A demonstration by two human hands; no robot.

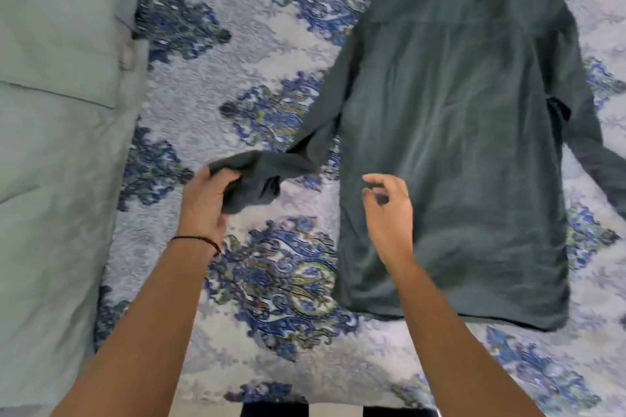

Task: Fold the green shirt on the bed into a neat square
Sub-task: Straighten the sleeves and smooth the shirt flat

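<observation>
The dark green shirt (457,132) lies back side up on the patterned bedspread (210,54), collar at the far end and hem towards me. Its left sleeve stretches out to the left, and my left hand (206,200) grips the bunched cuff end, lifted a little off the bed. My right hand (388,210) hovers over the lower left part of the shirt's body, fingers loosely curled and holding nothing. The right sleeve runs off towards the right edge of the view.
A pale green duvet or pillow (57,112) covers the left side of the bed. The bed's near edge and a dark strip of floor (274,410) show at the bottom.
</observation>
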